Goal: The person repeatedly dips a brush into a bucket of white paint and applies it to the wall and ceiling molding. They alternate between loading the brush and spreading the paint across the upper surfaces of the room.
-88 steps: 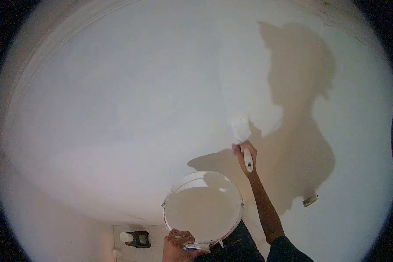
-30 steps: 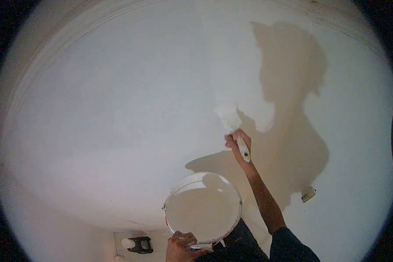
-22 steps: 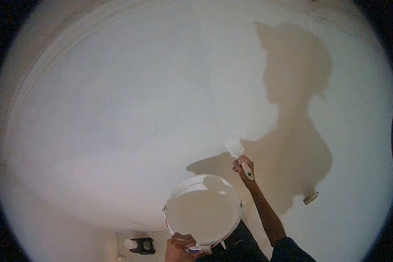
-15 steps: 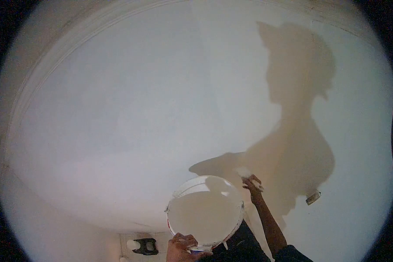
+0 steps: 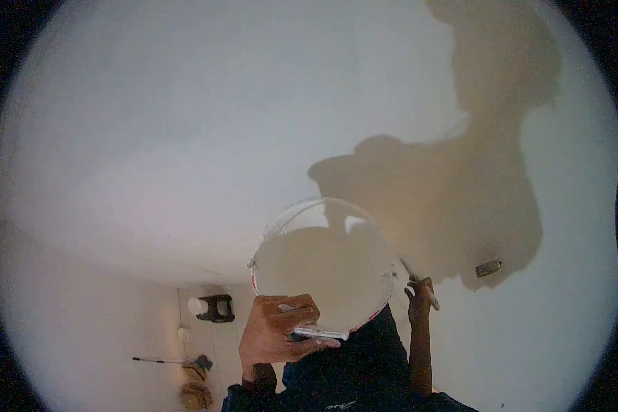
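Right hand [image 5: 419,295] is down off the wall [image 5: 185,137]. A second ago it was stroking the brush [image 5: 434,302] well above the bucket; now it sits low, just beside the bucket's right edge. Fingers are closed round the brush handle. Only the handle end shows past the knuckles. The bristle end is hidden by the bucket rim, so I cannot tell whether it is in the paint.

Left hand [image 5: 278,333] is clamped on the near rim of the bucket [image 5: 309,213], thumb over the edge, fingers wrapped tight. The bucket is held higher and closer to the camera than before and fills more of the view. The pale paint in it is level, well below the rim.

My reading: the wall stroke has ended and the work has shifted to the bucket. The view has tipped down too.

Around the grips:
- A dark sleeve [image 5: 350,364] lies under the bucket, between the two hands.
- A small plate [image 5: 488,268] is fixed to the wall, right of the brush hand and apart from it, inside the shadow [image 5: 460,192].
- Far below the left hand, on the floor, are a dark object [image 5: 215,307], a long-handled tool [image 5: 172,360] and a basket-like thing [image 5: 196,395].
- Nothing lies between the brush hand and the bucket.
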`<state>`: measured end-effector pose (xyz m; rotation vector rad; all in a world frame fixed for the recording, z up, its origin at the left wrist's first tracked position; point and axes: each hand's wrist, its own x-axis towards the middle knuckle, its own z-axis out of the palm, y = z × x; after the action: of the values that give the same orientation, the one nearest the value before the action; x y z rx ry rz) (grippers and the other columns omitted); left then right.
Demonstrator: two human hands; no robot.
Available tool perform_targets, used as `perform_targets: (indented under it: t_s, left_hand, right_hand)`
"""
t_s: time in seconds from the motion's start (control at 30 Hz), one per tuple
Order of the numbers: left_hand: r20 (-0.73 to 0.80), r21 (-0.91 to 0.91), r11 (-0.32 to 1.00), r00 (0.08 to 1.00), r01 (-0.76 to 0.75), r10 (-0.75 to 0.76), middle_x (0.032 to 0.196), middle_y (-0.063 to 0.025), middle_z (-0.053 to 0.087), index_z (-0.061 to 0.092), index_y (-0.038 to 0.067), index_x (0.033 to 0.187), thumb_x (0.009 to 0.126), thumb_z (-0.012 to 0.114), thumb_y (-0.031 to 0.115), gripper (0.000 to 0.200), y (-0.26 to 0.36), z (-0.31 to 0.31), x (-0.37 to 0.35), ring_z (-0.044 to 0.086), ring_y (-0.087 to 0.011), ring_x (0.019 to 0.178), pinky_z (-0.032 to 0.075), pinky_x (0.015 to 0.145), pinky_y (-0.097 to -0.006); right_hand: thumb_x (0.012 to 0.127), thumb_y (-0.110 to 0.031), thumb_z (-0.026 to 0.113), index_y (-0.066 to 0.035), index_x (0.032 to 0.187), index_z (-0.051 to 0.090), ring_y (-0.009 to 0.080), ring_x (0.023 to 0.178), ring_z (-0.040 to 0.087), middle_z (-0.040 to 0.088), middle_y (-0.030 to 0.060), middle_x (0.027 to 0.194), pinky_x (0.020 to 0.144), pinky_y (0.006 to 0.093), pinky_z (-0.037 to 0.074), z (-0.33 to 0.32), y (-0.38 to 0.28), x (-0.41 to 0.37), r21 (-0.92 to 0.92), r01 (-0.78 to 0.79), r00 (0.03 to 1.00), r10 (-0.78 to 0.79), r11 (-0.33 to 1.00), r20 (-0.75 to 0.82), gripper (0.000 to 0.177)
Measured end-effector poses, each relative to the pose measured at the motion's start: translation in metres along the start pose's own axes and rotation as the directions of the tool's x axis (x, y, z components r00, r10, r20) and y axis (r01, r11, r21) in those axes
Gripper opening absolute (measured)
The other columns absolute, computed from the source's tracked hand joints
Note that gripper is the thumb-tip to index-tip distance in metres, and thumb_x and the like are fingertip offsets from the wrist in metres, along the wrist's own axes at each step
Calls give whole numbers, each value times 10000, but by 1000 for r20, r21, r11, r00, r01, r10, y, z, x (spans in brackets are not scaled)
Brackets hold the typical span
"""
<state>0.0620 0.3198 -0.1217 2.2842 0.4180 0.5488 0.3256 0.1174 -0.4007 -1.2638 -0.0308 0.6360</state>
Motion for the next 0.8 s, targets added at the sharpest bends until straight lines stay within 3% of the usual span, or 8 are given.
perform_targets:
  t_s: [0.1, 0.2, 0.33, 0.43, 0.5, 0.7, 0.77, 0.8]
  left_hand:
    - [13, -69, 995, 998, -66, 67, 701, -39, 593, 587, 49, 688, 537, 808, 240, 330, 1, -7, 6, 616, -214, 622, 488, 541, -336]
    - [-25, 20, 996, 996, -87, 88, 725, -43, 592, 598, 45, 693, 557, 797, 245, 313, -1, -13, 9, 611, -221, 658, 492, 569, -344]
    - [-56, 199, 947, 962, -251, 267, 765, -65, 588, 602, 41, 683, 573, 790, 269, 316, 16, -20, 33, 593, -255, 756, 489, 699, -377]
    - [-70, 107, 943, 943, -316, 324, 777, -80, 581, 590, 36, 664, 581, 794, 270, 322, 10, -17, 47, 582, -269, 803, 472, 766, -405]
    - [-64, 42, 954, 952, -297, 299, 777, -80, 582, 590, 29, 655, 577, 805, 238, 311, 11, -18, 53, 581, -263, 816, 475, 762, -398]
    - [-66, -1, 980, 978, -201, 200, 796, -81, 586, 595, 24, 657, 567, 825, 211, 309, 17, -20, 50, 584, -244, 801, 482, 712, -376]
    - [-77, 10, 981, 978, -193, 194, 797, -81, 585, 599, 21, 662, 575, 823, 205, 303, 15, -18, 49, 584, -239, 795, 482, 691, -367]
    - [-87, 14, 983, 979, -185, 186, 798, -81, 585, 603, 17, 666, 583, 822, 200, 297, 14, -17, 51, 584, -233, 789, 481, 670, -358]
  right_hand:
    - [845, -343, 591, -149, 862, 417, 171, 890, 522, 559, 57, 1006, 799, 384, 408, 20, -32, -10, 7, 36, 999, -36, 999, -10, 261]
    - [861, -270, 583, -129, 855, 418, 185, 910, 540, 558, 87, 1009, 838, 391, 421, 52, -65, -13, -2, 211, 977, -211, 977, 37, 217]
    - [873, -241, 566, -103, 838, 416, 217, 985, 545, 571, 114, 982, 924, 431, 398, 90, -102, -17, 40, 412, 894, -412, 910, 177, 208]
    - [876, -239, 558, -96, 850, 428, 222, 1016, 530, 563, 137, 1031, 927, 436, 396, 126, -113, -21, 42, 381, 892, -379, 924, 246, 195]
    - [882, -214, 539, -62, 869, 450, 189, 948, 493, 512, 91, 921, 924, 410, 381, 141, -112, -32, -66, 309, 931, -287, 949, 226, 176]
    - [869, -118, 527, -78, 832, 443, 167, 890, 497, 510, 67, 898, 824, 386, 408, 137, -104, -45, -253, 474, 867, -396, 843, 304, 100]
    - [842, -70, 547, -96, 822, 421, 172, 889, 508, 515, 79, 952, 812, 357, 414, 137, -105, -46, 131, 218, 948, -242, 967, 208, 130]
    - [824, -35, 559, -113, 825, 394, 181, 898, 520, 506, 98, 1014, 798, 342, 420, 135, -106, -47, 141, 178, 961, -203, 974, 187, 183]
